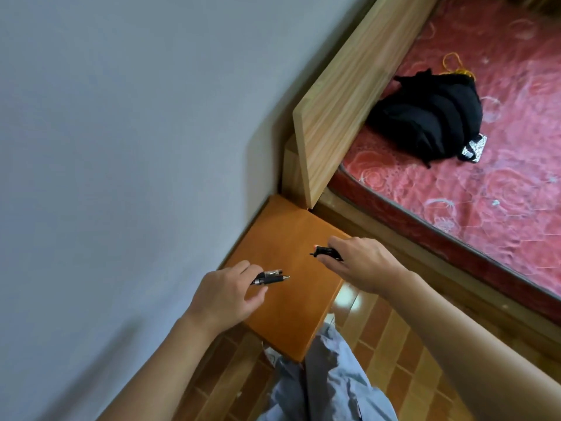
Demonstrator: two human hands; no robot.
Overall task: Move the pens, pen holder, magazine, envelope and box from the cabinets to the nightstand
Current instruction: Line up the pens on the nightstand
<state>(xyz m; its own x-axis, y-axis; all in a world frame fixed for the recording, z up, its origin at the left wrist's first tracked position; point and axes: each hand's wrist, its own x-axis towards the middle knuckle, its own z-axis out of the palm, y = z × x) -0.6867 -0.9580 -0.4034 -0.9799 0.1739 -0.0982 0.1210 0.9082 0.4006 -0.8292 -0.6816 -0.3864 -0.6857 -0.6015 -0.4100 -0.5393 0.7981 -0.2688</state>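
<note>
Head view: orange nightstand [282,238] wedged between grey wall [121,117] and bed frame [343,95], top bare toward its far corner. Left hand [226,294] grips dark pens [273,277] over its middle; right hand [364,262] grips more pens [326,252] near the bed-side edge.

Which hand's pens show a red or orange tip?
The pens in the right hand: that bunch shows a reddish tip at its left end. The pens gripped by the left hand look black with silvery tips.

We count: hands 2 [226,294] [364,262] | pen bundles 2 [271,277] [326,252] | nightstand 1 [282,235] | black bag 1 [431,117]
</note>
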